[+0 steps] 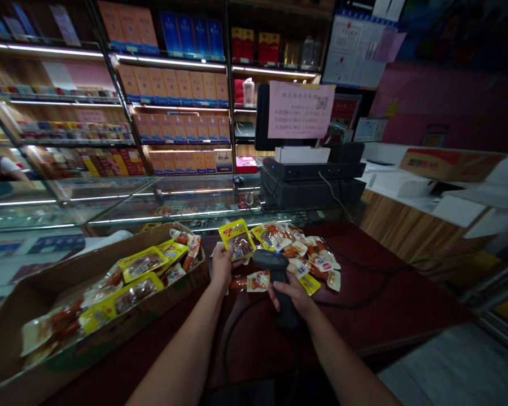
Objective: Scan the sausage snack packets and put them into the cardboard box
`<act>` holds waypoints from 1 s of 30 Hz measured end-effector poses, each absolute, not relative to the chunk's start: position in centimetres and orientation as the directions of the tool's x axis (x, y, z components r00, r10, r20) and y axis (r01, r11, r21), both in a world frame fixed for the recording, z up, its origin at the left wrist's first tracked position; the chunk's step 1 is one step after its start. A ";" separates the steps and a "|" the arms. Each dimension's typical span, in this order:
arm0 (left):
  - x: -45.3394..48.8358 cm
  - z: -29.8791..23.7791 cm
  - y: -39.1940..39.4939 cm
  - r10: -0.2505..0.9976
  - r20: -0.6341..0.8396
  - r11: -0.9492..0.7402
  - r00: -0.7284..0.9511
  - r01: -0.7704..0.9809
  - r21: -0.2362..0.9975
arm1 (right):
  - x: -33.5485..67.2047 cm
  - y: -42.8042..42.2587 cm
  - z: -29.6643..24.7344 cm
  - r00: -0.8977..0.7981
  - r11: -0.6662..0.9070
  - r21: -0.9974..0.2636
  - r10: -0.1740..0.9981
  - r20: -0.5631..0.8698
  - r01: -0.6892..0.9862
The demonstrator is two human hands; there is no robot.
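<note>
My left hand is closed on a yellow snack packet, holding it up over the dark red counter. My right hand grips a black barcode scanner by its handle, its head just right of the packet and pointing toward it. Behind the scanner lies a pile of small snack packets, yellow and red-white. One more packet lies between my hands. The scanner's cable runs back under my arms.
A cardboard box with several yellow packets stands at the left. A register with monitor and pink notice stands behind the pile, its cable trailing right. Glass display cases and lit shelves of boxes fill the back. A person's sleeve shows far left.
</note>
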State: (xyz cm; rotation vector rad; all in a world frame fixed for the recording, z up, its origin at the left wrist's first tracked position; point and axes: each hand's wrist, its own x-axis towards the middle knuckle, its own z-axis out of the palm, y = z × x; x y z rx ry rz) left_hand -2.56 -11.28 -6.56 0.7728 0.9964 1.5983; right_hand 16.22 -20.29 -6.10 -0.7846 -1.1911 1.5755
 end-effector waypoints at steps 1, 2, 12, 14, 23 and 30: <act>-2.6 -6.7 -11.2 0.964 0.010 -0.116 -0.264 -0.389 0.914 | 16.2 -20.2 -6.1 -0.321 -0.053 -0.952 0.946 0.048 -0.301; -2.6 -6.8 -11.1 0.959 0.022 -0.124 -0.284 -0.347 0.930 | 16.1 -20.2 -6.2 -0.324 -0.061 -0.955 0.945 0.038 -0.289; -3.2 -7.5 -11.1 0.844 0.336 -0.261 -0.418 0.227 0.938 | 15.9 -20.2 -6.2 -0.323 -0.071 -0.960 0.946 0.020 -0.270; -3.2 -7.4 -11.3 0.847 0.339 -0.260 -0.409 0.237 0.936 | 15.9 -20.1 -6.3 -0.326 -0.085 -0.961 0.945 0.006 -0.264; -3.2 -7.8 -10.9 0.853 0.314 -0.262 -0.416 0.179 0.948 | 15.8 -20.3 -6.3 -0.313 -0.078 -0.957 0.950 0.013 -0.278; -2.9 -7.2 -11.3 0.881 0.269 -0.242 -0.390 0.117 0.963 | 16.0 -20.0 -6.5 -0.327 -0.082 -0.953 0.945 0.018 -0.291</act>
